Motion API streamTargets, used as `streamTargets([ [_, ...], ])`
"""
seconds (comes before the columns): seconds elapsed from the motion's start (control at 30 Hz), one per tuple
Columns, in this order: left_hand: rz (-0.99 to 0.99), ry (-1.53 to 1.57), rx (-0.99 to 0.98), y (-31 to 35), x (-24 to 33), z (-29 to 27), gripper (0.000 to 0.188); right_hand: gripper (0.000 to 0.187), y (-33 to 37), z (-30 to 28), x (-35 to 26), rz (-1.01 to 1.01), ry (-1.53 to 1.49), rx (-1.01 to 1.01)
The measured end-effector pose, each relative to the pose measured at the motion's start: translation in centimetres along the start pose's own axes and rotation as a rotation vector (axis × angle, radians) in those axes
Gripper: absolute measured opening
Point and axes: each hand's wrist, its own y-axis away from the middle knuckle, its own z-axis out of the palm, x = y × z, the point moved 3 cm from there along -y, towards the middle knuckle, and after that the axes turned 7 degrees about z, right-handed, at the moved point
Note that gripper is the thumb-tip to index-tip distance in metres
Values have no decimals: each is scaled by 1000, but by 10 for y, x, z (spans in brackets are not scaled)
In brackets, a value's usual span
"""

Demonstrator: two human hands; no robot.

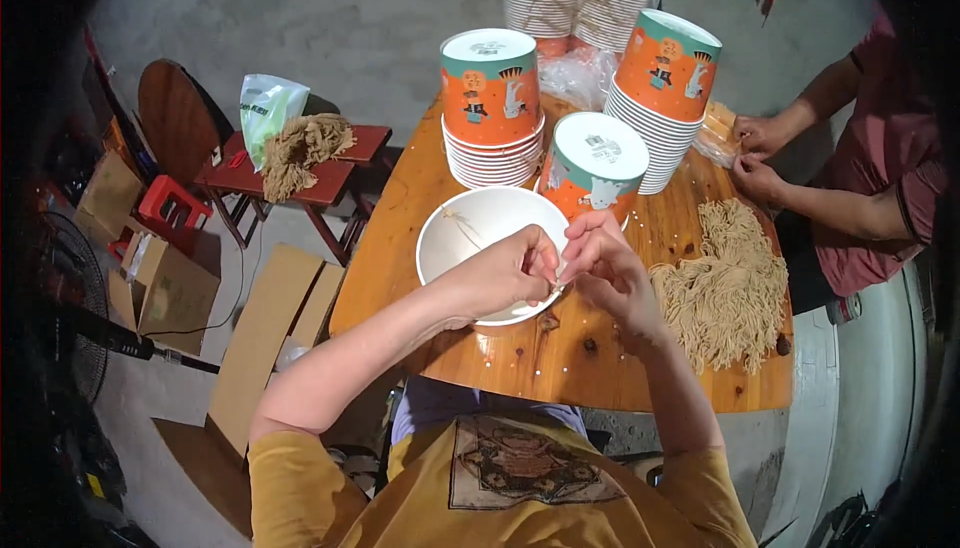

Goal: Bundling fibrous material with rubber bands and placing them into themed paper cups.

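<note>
A round, white, open paper tub sits before me on a brown, glossy wooden table, a thin tan strand inside near its ten o'clock rim. My bare left hand and bare right hand come together at the tub's four o'clock edge, fingertips bent inward and meeting; I cannot tell whether they grip anything. From the tub, an upturned orange-and-green printed paper tub with a white base stands just beside, at half past one; a taller stack of matching tubs rises beyond it, and another stack at twelve. At three lies a heap of tan, stringy cords; at two, a co-worker's hands hold a pale bundle. At ten, off the table, a low red-brown bench bears more tan cords
</note>
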Motion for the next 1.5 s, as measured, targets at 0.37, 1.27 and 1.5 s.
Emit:
streamTargets([
  [0.37,88,-46,19,6,-2,0,23,11,4,-1,-9,291,351,-9],
  [1.27,84,-508,208,35,24,8,19,17,5,15,3,251,462,151],
  [1.5,126,-561,226,25,18,15,14,15,11,17,-2,118,613,242],
])
